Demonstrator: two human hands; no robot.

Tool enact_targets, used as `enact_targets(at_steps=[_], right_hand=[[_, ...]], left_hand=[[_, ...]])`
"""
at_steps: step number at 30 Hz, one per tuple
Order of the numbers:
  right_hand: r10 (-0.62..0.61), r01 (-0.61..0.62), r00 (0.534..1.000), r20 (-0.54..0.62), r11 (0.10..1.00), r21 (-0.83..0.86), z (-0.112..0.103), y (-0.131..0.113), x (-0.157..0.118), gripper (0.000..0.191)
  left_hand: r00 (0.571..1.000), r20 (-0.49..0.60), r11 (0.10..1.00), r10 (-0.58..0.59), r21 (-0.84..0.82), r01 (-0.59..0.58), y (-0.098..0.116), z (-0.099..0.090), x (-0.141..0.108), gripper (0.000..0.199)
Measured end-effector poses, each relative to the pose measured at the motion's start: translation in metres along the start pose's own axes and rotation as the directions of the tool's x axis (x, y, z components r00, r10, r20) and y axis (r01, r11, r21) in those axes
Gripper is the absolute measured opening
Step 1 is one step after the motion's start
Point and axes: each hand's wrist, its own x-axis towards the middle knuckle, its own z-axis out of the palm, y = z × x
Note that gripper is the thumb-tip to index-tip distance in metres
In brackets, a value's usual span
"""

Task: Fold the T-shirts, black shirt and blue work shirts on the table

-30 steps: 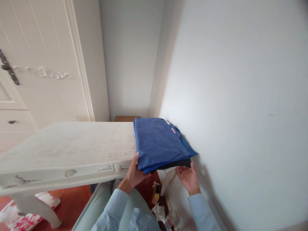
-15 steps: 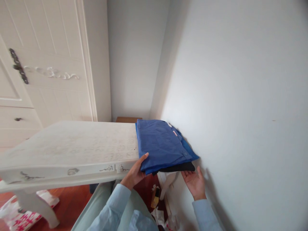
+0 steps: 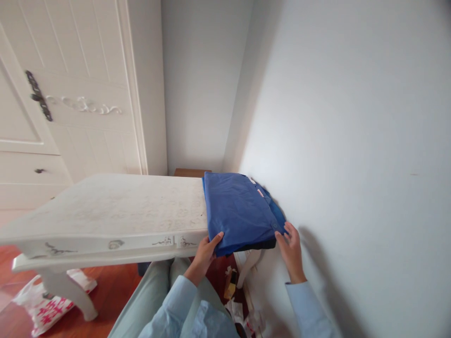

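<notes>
A stack of folded blue garments [image 3: 239,211] lies on the right end of the white table [image 3: 141,202], against the wall. The top one has a button and a small label along its right side. A black cloth [image 3: 262,245] shows beneath the blue ones at the near edge. My left hand [image 3: 205,257] grips the near left corner of the stack, thumb on top and fingers underneath. At the near right corner, my right hand [image 3: 291,251] pinches the edge of the blue cloth between thumb and fingers.
The wall [image 3: 352,141] rises directly right of the table. A white wardrobe [image 3: 95,89] stands behind on the left. On the red floor are a white and pink plastic bag [image 3: 49,305] and a small yellow box [image 3: 230,284] under the table's right side.
My right hand has risen from below the stack's right corner, open with palm up, and now holds that corner. The corner has drawn in slightly. My left hand keeps its grip.
</notes>
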Motion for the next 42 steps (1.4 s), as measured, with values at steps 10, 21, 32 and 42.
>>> enact_targets(at_steps=[10,21,32,42], right_hand=[[0.34,-0.099,0.825,0.452,0.874,-0.476,0.001,-0.042,0.097,0.041],[-0.388,0.178,0.172,0.905,0.916,0.359,0.188,-0.209,-0.031,0.043],[-0.003,-0.204,0.152,0.988,0.978,0.034,0.146,-0.142,-0.012,0.044],[0.214,-0.163,0.631,0.746,0.976,-0.143,0.17,-0.112,0.055,0.068]], left_hand=[[0.993,0.108,0.998,0.053,0.015,-0.054,-0.009,-0.021,-0.013,0.07],[0.861,-0.201,0.884,0.468,0.122,-0.452,0.033,-0.049,-0.039,0.064],[0.821,-0.505,0.83,0.267,-0.311,-0.462,0.094,-0.081,-0.063,0.036],[0.706,-0.696,0.856,0.13,-0.281,-0.435,0.135,-0.109,-0.07,0.028]])
